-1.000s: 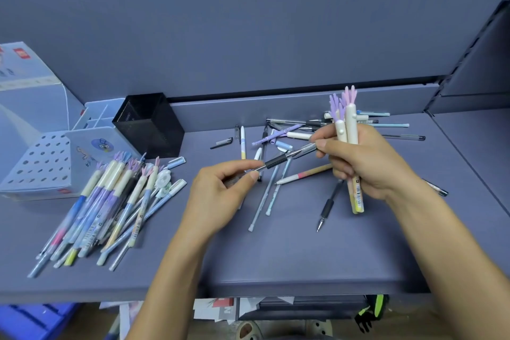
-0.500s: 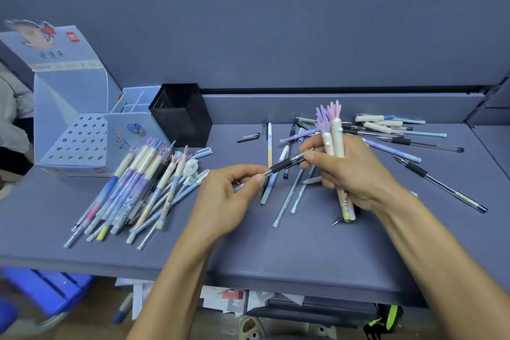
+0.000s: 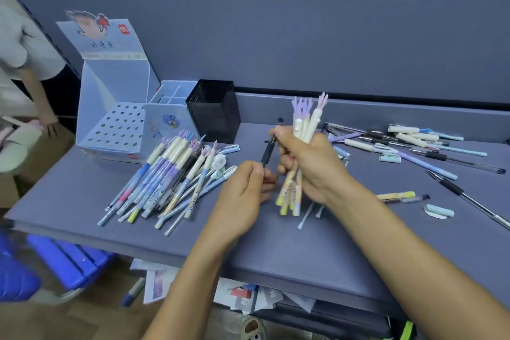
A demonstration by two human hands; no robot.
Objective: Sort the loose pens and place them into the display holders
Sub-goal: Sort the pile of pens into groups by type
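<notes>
Currently left hand (image 3: 242, 190) pinches black pen (image 3: 269, 150), axis near-upright; right hand (image 3: 309, 163) grips bunny-pen bundle (image 3: 302, 130); mesh holder (image 3: 212, 110) up-left, left hand nearer.

No legible text: blurred red logo and handwriting on the display box (image 3: 110, 69) header.

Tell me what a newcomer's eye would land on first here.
First, the two hands at the centre: the right hand grips an upright bundle of cream pens with purple tufted tops, while the left hand pinches a black pen beside it. Next, the fanned pile of pastel pens on the left of the grey shelf, in front of the pale blue display holder and black mesh cup.
</notes>
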